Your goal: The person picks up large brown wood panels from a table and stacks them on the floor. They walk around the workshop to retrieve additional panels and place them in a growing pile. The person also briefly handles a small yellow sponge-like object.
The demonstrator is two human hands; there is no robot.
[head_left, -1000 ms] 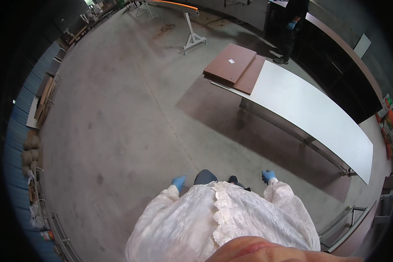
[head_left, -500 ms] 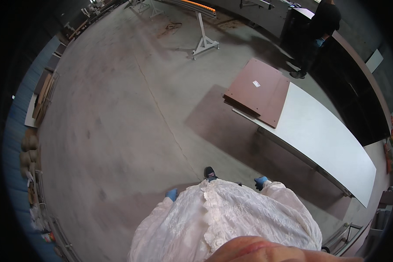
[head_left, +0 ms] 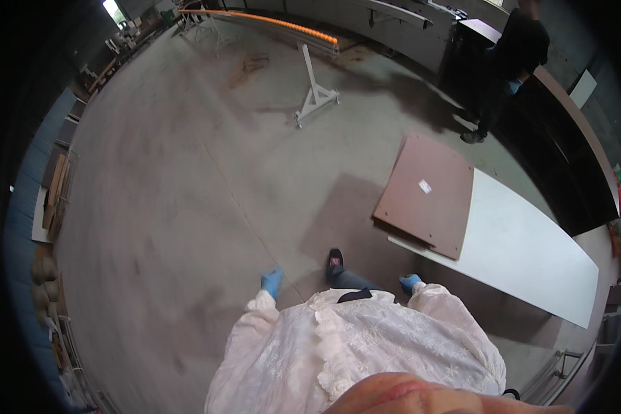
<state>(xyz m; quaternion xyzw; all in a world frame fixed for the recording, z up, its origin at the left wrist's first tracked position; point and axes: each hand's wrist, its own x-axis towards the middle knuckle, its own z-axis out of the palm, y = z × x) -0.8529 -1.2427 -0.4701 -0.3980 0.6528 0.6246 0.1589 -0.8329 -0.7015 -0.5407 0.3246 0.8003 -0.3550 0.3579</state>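
Note:
Both of my hands wear blue gloves and hang beside my white lace-edged garment. My left hand [head_left: 271,281] is out over the bare concrete floor, its fingers curled in, with nothing visible in it. My right hand [head_left: 410,283] is also closed and appears to hold nothing; it is near the close left corner of a long white table [head_left: 531,241]. On that table's left end lies a short stack of brown panels [head_left: 431,214] with small holes near the edges and a white label on top. Neither hand touches the panels or the table.
A grey stand [head_left: 315,96] supports a rail with orange rollers [head_left: 269,22] ahead. At the far right, a person in dark clothes [head_left: 514,58] stands beside a long dark unit with a brown top edge [head_left: 579,124]. Boards [head_left: 55,190] lean along the left wall.
The table, panels and roller stand now appear lower and closer in view. My left hand has swung forward and shows more fully. My foot and leg are further out.

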